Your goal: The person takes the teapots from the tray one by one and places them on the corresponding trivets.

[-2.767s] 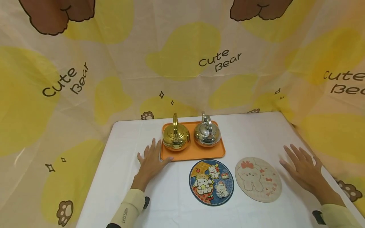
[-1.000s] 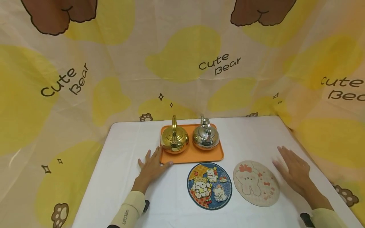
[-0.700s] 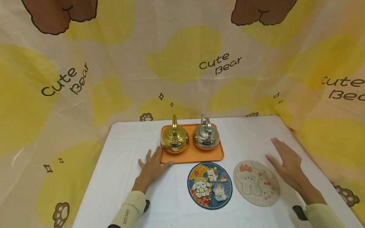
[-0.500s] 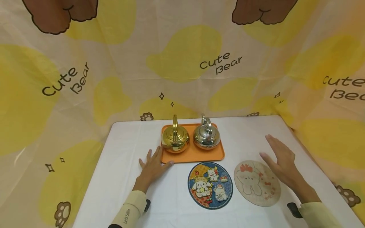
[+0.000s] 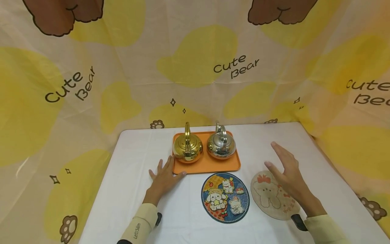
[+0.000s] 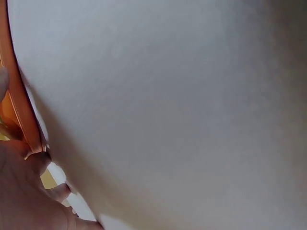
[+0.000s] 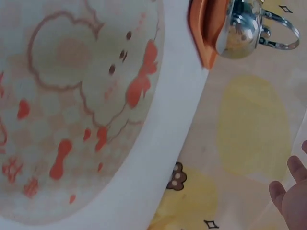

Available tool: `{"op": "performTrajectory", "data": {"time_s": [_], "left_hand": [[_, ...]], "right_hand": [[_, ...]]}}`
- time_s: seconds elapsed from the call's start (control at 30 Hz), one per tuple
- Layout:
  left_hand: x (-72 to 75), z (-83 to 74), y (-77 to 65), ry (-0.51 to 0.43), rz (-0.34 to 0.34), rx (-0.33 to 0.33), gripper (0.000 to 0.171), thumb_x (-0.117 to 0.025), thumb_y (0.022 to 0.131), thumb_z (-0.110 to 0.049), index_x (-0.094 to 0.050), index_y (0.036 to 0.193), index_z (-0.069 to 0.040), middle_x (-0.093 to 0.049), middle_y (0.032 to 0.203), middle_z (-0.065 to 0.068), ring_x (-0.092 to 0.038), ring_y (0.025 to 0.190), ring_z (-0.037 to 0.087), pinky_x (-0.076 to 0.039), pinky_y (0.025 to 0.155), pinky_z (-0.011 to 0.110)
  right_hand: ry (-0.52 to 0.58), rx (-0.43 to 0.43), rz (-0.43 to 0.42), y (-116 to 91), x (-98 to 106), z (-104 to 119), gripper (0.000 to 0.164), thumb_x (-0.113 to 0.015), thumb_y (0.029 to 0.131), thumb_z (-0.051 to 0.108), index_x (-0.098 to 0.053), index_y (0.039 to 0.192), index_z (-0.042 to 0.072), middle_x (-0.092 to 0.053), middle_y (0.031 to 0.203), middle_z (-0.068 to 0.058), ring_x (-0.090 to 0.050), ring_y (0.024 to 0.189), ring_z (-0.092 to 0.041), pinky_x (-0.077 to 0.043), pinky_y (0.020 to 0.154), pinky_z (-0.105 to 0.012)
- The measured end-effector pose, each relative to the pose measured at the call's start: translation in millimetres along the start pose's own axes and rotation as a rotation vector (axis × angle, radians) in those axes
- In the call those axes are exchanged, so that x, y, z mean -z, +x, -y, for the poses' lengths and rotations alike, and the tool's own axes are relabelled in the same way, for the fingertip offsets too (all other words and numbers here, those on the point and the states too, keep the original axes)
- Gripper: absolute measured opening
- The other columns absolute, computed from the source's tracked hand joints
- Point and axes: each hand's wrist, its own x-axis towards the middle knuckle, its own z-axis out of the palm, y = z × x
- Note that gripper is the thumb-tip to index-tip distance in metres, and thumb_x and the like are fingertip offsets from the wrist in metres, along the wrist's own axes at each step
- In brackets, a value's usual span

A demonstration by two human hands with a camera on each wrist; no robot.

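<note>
My left hand [image 5: 164, 178] lies with spread fingers at the front left corner of an orange tray [image 5: 210, 166]. In the left wrist view, its fingertips are right at the tray's rim [image 6: 21, 108]. On the tray stand a gold kettle [image 5: 186, 150], close to those fingers, and a silver kettle [image 5: 221, 149], each with an arched handle. My right hand [image 5: 289, 176] hovers with thumb and fingers apart, holding nothing, and overlaps a pale round bunny mat [image 5: 265, 200] in the head view. In the right wrist view, that mat [image 7: 62, 96] fills the left side.
A round blue placemat [image 5: 225, 213] with cartoon animals lies in front of the tray, left of the bunny mat. White cloth covers the table [image 5: 179, 217]. A yellow patterned curtain [image 5: 195, 54] hangs behind and along the sides.
My right hand has swung left from beyond the bunny mat's right side to over its right part, turning its palm inward. My left hand stays by the tray; kettles and mats have not moved.
</note>
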Motion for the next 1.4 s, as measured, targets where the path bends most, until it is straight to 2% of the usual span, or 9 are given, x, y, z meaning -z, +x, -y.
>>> {"op": "performTrajectory", "data": {"time_s": [0.17,0.43,0.53,0.63,0.7,0.93,1.17,1.4], "left_hand": [[-0.2,0.0,-0.4,0.002,-0.002,0.0,0.098,-0.056,0.1,-0.068,-0.012,0.172,-0.017,-0.017,0.178,0.01,0.001,0.162,0.05,0.011,0.114,0.085],[-0.7,0.0,0.3,0.002,-0.003,-0.003,0.097,-0.056,0.101,-0.067,-0.014,0.172,-0.017,-0.017,0.178,0.01,0.001,0.162,0.05,0.011,0.113,0.086],[-0.5,-0.3,0.7,0.002,-0.004,-0.002,0.097,-0.056,0.101,-0.067,-0.014,0.172,-0.017,-0.017,0.178,0.011,0.0,0.162,0.05,0.011,0.113,0.086],[-0.5,-0.6,0.7,0.0,0.001,-0.001,0.097,-0.055,0.101,-0.068,-0.013,0.172,-0.017,-0.017,0.178,0.01,0.001,0.162,0.05,0.011,0.113,0.086],[-0.7,-0.5,0.5,-0.002,0.005,-0.001,0.098,-0.055,0.101,-0.068,-0.013,0.172,-0.017,-0.017,0.178,0.01,0.001,0.162,0.05,0.011,0.113,0.086],[-0.3,-0.3,0.0,0.0,0.005,-0.003,0.097,-0.054,0.101,-0.068,-0.013,0.172,-0.016,-0.017,0.178,0.01,0.001,0.162,0.05,0.011,0.113,0.086],[1.3,-1.5,-1.4,0.002,0.007,0.002,0.097,-0.055,0.101,-0.067,-0.012,0.172,-0.016,-0.016,0.178,0.011,0.001,0.162,0.05,0.011,0.113,0.086],[1.3,-2.3,-1.2,0.002,0.003,0.0,0.097,-0.056,0.101,-0.067,-0.013,0.172,-0.017,-0.017,0.178,0.01,0.0,0.163,0.049,0.011,0.113,0.086]], "right_hand": [[0.046,-0.047,0.003,1.1,-10.8,9.8,0.076,-0.071,0.1,0.018,-0.036,0.167,0.015,-0.035,0.169,-0.023,-0.03,0.151,-0.054,-0.024,0.113,-0.083],[0.073,-0.067,-0.022,3.5,-28.7,22.5,0.073,-0.071,0.101,0.018,-0.038,0.166,0.016,-0.039,0.167,-0.021,-0.047,0.139,-0.048,-0.044,0.103,-0.075],[0.071,-0.06,-0.045,6.5,-34.5,27.2,0.072,-0.072,0.101,0.017,-0.04,0.165,0.017,-0.043,0.166,-0.017,-0.048,0.142,-0.042,-0.047,0.113,-0.05],[0.091,-0.059,-0.067,9.6,-39.8,32.4,0.071,-0.072,0.101,0.017,-0.041,0.164,0.019,-0.045,0.165,-0.014,-0.047,0.145,-0.037,-0.039,0.112,-0.018],[0.118,-0.06,-0.074,11.7,-43.4,36.6,0.07,-0.072,0.101,0.017,-0.042,0.164,0.019,-0.045,0.164,-0.012,-0.047,0.146,-0.036,-0.033,0.11,-0.008],[0.211,-0.031,-0.09,21.8,-59.2,50.2,0.065,-0.072,0.102,0.012,-0.045,0.161,0.011,-0.048,0.162,-0.01,-0.048,0.146,-0.031,-0.037,0.111,-0.009],[0.305,-0.004,-0.101,30.1,-75.5,61.4,0.064,-0.072,0.1,0.005,-0.048,0.159,0.014,-0.051,0.159,-0.007,-0.05,0.144,-0.025,-0.041,0.111,-0.014],[0.395,0.003,-0.092,36.0,-87.3,70.0,0.061,-0.07,0.102,0.005,-0.049,0.158,0.011,-0.052,0.158,-0.009,-0.051,0.144,-0.026,-0.046,0.111,-0.022]]}}
